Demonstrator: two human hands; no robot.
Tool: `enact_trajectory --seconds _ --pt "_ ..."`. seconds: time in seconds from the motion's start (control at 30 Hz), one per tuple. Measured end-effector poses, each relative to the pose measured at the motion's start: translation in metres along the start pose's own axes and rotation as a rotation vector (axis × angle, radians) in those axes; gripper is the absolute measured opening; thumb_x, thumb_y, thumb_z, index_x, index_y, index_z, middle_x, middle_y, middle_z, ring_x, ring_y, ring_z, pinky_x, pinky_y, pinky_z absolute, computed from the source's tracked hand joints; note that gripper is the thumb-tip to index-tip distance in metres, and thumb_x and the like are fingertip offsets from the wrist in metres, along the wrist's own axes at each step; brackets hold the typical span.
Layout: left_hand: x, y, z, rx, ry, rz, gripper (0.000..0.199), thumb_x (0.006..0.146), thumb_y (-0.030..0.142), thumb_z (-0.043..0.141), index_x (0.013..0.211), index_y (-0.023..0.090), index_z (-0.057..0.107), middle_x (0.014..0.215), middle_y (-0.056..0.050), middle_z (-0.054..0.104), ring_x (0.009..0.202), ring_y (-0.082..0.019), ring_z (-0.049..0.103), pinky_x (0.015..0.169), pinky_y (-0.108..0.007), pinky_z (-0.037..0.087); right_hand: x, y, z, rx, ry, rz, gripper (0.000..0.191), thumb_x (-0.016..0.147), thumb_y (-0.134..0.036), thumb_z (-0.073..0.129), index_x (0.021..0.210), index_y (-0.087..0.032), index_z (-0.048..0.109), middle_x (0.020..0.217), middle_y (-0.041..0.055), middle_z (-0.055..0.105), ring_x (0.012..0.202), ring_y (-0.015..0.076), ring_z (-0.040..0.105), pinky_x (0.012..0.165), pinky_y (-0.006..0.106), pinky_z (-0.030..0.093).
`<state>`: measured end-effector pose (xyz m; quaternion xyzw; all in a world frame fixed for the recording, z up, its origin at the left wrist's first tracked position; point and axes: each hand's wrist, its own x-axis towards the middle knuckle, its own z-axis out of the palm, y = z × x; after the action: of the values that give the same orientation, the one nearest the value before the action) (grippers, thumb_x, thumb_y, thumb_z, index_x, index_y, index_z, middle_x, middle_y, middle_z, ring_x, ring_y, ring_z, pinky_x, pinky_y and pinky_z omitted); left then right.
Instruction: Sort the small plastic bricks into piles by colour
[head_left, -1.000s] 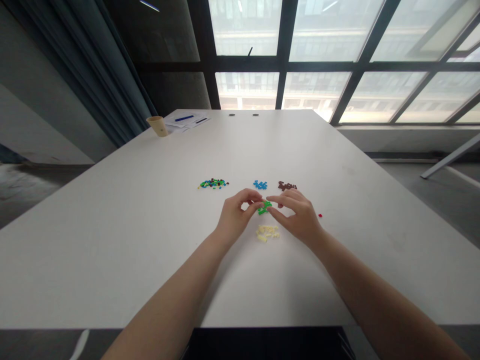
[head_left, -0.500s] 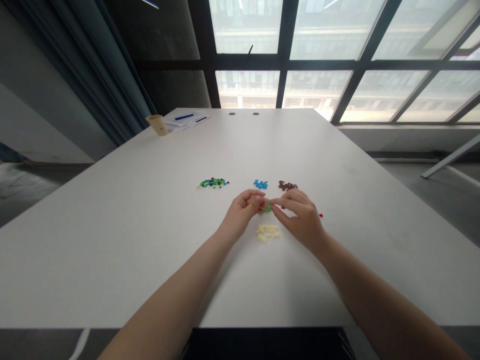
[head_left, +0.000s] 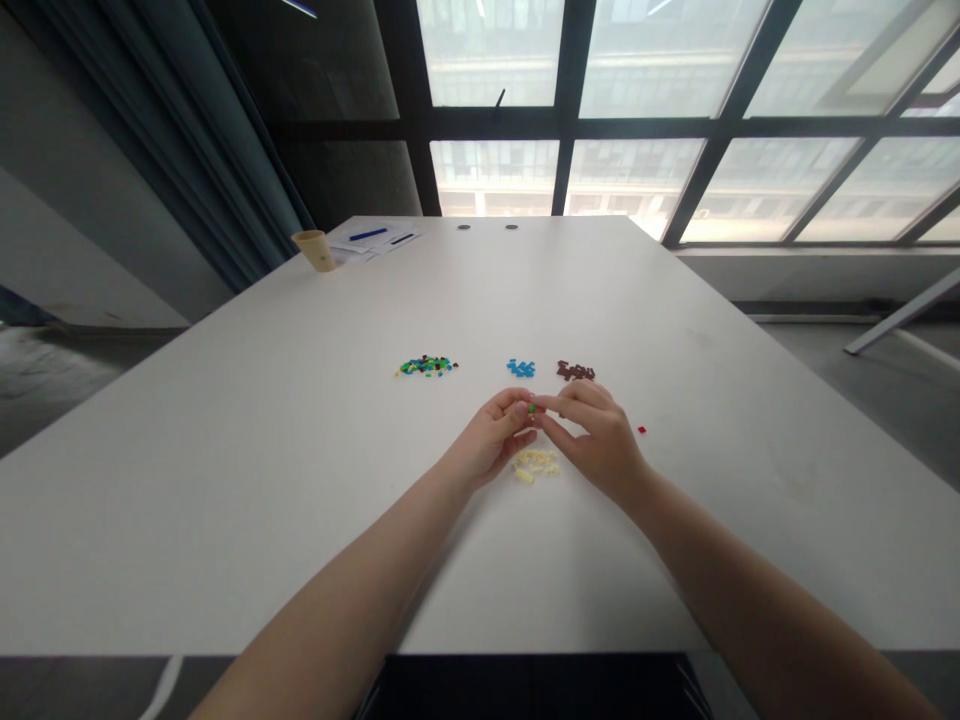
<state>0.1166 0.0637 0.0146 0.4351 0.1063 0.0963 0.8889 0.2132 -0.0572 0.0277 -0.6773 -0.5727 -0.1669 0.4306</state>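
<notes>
My left hand point(head_left: 501, 437) is closed, its thumb and forefinger pinching a small green brick point(head_left: 532, 408). From the other side my right hand point(head_left: 598, 428) has its thumb and forefinger closed on the same piece. A trace of red shows beside the green, too small to make out. Just below the fingers lies a pile of pale yellow bricks point(head_left: 535, 464). Beyond the hands are a group of blue bricks point(head_left: 521, 369) and a group of dark brown bricks point(head_left: 575, 371), the latter close to my right knuckles.
A mixed heap of coloured bricks point(head_left: 426, 366) lies to the left on the white table point(head_left: 300, 480). One red brick point(head_left: 642, 430) sits right of my right hand. Far left stand a paper cup point(head_left: 315, 250) and papers point(head_left: 360, 243) with a blue pen point(head_left: 368, 234).
My left hand has turned, its lower fingers now showing beneath the thumb. The green pieces seen between the hands are now mostly hidden, with one small bit visible at the fingertips.
</notes>
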Motion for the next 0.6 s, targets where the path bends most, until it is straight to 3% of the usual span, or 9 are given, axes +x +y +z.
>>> enact_trajectory --seconds 0.33,0.6 --pt "0.005 0.002 -0.009 0.087 -0.060 -0.009 0.040 0.060 0.049 0.072 0.083 0.021 0.057 0.074 0.004 0.056 0.067 -0.006 0.052 0.067 -0.021 0.041 0.002 -0.004 -0.006 0.042 0.097 -0.024 0.011 0.078 -0.023 0.061 0.087 -0.023 0.068 0.065 0.0001 0.055 0.064 0.0137 0.051 0.068 0.032 0.043" --pt "0.008 0.000 -0.014 0.122 -0.058 -0.016 0.044 0.057 0.050 0.074 0.086 0.020 0.058 0.072 0.002 0.058 0.066 -0.008 0.054 0.066 -0.021 0.041 0.002 -0.004 -0.006 0.009 0.005 -0.050 0.013 0.078 -0.023 0.060 0.088 -0.022 0.068 0.067 0.0009 0.054 0.066 0.0139 0.050 0.069 0.032 0.042"
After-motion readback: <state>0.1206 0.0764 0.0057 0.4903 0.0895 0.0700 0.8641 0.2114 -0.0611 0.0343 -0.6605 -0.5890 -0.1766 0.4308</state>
